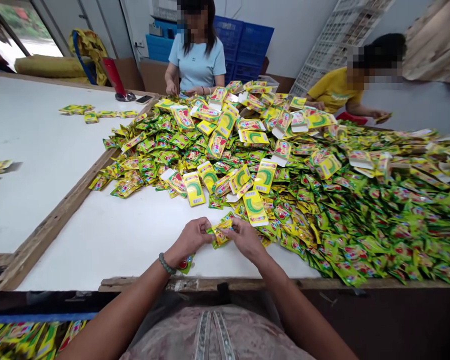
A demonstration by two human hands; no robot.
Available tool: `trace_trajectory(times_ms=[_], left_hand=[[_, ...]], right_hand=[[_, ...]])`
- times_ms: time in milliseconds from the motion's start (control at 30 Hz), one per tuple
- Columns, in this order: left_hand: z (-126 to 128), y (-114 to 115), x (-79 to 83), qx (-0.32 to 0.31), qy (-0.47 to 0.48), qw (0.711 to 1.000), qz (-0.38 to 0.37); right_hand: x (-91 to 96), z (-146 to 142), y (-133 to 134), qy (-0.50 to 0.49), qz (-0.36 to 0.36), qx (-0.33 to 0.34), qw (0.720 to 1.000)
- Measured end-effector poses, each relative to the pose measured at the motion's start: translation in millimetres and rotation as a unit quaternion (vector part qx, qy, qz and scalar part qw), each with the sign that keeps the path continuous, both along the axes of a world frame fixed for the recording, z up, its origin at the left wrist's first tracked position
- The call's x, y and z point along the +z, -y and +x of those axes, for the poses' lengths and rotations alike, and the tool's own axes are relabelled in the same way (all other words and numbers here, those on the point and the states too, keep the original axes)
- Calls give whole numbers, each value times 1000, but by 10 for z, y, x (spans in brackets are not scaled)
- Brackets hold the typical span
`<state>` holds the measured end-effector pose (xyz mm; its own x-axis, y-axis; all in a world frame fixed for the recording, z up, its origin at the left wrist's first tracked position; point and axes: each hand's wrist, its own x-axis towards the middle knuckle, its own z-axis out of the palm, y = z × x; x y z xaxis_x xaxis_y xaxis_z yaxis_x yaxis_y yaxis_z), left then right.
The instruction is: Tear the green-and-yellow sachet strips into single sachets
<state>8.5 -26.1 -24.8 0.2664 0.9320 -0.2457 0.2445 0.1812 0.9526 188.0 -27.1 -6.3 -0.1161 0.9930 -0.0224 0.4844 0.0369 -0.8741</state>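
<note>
Above the white table (127, 235), near its front edge, my left hand (192, 239) and my right hand (246, 240) pinch small yellow-and-green packets (222, 234) between thumbs and fingers. How many packets they hold I cannot make out. A green packet (185, 264) lies on the table, partly hidden under my left wrist. Just beyond my hands, several flat yellow cartons (255, 208) with white flaps rest at the edge of a big heap of green packets (345, 240). More cartons (225, 122) are scattered on top of the heap.
A wooden rail (60, 217) divides the table, and another strip (146, 283) edges its front. Across the heap stand a person in light blue (198, 62) and one in yellow (332, 92). A red bottle (113, 77) and phone (144, 99) sit at the back. Packets (20, 340) fill a container below left.
</note>
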Motion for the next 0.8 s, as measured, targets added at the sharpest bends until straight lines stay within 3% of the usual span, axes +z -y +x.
trace_trajectory(times_ms=[100, 200, 300, 400, 433, 500, 667, 800], left_hand=[[-43, 32, -12, 19, 133, 990, -43], [-122, -27, 97, 28, 130, 990, -43], [-183, -266, 287, 132, -53, 989, 49], [-127, -581, 408, 276, -286, 902, 170], [-86, -674, 415, 293, -334, 875, 194], [-2, -812, 386, 284, -388, 851, 211], [-105, -851, 284, 220, -416, 861, 192], [-436, -690, 268, 188, -331, 913, 149]], right_hand=[[10, -77, 14, 15, -4, 16, 1000], [-15, -122, 23, -4, 10, 8, 1000], [-56, -146, 26, -31, 27, -24, 999], [-77, -188, 31, -33, 37, -48, 998], [-77, -202, 35, -28, 43, -50, 997], [-69, -210, 49, -13, 60, -49, 997], [-72, -95, 69, -9, 78, -47, 996], [-109, -71, 34, -32, 43, -50, 997]])
